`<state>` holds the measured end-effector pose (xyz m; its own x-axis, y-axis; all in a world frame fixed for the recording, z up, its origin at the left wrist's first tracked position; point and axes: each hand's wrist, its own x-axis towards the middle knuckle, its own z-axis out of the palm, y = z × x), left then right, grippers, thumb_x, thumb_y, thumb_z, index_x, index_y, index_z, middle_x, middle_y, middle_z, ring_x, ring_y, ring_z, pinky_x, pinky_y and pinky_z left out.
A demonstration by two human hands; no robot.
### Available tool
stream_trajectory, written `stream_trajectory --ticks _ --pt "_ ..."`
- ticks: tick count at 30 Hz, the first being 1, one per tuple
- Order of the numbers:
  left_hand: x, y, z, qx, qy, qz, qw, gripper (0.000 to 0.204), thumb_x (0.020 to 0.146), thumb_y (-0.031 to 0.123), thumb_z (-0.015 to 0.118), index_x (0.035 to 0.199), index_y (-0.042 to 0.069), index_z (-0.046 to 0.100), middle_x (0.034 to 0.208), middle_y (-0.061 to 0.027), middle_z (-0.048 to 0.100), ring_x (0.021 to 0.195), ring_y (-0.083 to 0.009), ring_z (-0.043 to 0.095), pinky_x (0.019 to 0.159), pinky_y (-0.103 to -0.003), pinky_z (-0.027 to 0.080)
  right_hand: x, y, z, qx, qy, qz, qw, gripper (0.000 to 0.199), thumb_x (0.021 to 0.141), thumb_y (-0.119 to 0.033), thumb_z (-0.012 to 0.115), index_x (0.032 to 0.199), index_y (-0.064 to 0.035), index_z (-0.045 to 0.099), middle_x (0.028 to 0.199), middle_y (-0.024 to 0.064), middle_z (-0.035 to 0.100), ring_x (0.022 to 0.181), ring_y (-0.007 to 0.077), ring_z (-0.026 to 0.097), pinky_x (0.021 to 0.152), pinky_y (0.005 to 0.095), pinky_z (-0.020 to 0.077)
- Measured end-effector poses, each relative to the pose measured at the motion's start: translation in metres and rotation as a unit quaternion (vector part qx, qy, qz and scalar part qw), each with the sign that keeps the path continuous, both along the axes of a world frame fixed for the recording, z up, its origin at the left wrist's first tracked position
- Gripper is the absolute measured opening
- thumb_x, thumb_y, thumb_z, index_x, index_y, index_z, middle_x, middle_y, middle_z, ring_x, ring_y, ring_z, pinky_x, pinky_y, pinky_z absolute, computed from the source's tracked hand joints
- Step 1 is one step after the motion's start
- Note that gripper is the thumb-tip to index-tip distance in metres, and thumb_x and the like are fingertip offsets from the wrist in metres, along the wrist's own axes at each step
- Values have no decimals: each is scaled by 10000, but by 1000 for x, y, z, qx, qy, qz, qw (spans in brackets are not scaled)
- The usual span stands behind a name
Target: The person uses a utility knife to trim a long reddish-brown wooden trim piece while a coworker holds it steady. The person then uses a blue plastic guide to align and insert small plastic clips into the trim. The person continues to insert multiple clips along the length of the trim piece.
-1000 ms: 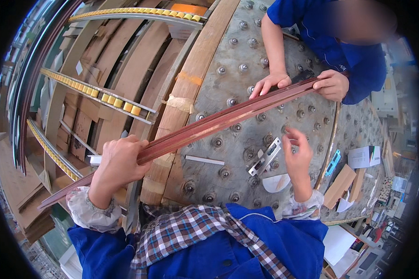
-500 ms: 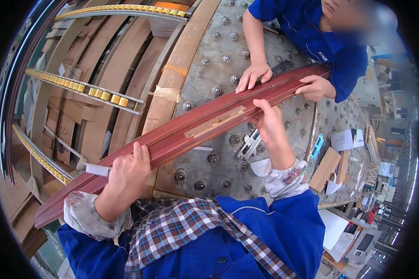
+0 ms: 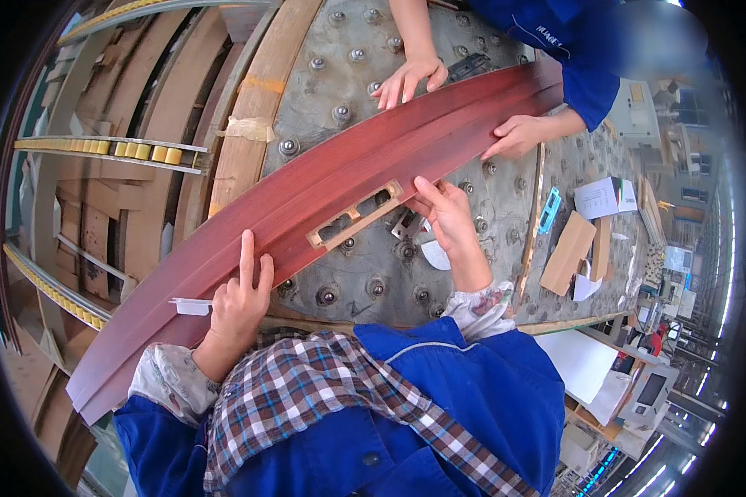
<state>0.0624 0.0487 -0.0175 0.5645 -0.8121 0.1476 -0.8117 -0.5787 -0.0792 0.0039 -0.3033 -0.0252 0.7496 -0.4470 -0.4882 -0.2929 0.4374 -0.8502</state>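
Observation:
A long reddish-brown wooden door-frame board (image 3: 331,166) slants across the view, its broad grooved face up. Near its near edge is a pale rectangular cutout (image 3: 355,217) with two openings. My left hand (image 3: 236,298) lies on the board's near left part, index finger stretched along the face, the other fingers curled. From those curled fingers a flat white piece (image 3: 192,306) sticks out. Right of the cutout, my right hand (image 3: 446,217) grips the near edge, thumb uppermost; its other fingers are partly hidden.
Across from me, a co-worker's hands (image 3: 411,80) touch the board's far end. Beneath it is a metal table (image 3: 340,290) with ball rollers. Cardboard pieces (image 3: 569,253), a light-blue tool (image 3: 549,209) and papers lie right. Yellow roller rails (image 3: 112,150) and wooden planks stand left.
The board has tilted, so its wide face and the cutout's openings now show more fully. My left index finger has straightened on the face. The co-worker's hands have shifted with the far end.

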Motion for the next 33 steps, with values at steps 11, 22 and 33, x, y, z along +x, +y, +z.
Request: stream_trajectory --ticks 11,22,33 --pt "0 -11 -4 16 -13 9 1000 341 802 88 586 1140 44 595 1431 -284 460 462 -92 531 433 -222 466 -24 12 22 -216 106 71 968 314 954 -170 618 1188 38 594 1018 130 711 832 150 691 670 235 534" --pt "10 -65 78 -434 326 26 839 353 843 143 720 1134 -19 604 1067 -146 630 813 -221 665 624 -283 511 -27 166 36 -151 -181 271 933 471 770 -143 818 1188 -49 621 1066 77 678 909 164 661 717 298 542" --pt "11 -68 41 -504 536 4 677 295 799 -42 719 1079 -3 636 1051 -79 607 881 -113 613 786 -250 495 -15 88 54 -609 -207 201 739 225 734 -135 805 943 -108 724 894 33 680 791 211 595 726 341 456"
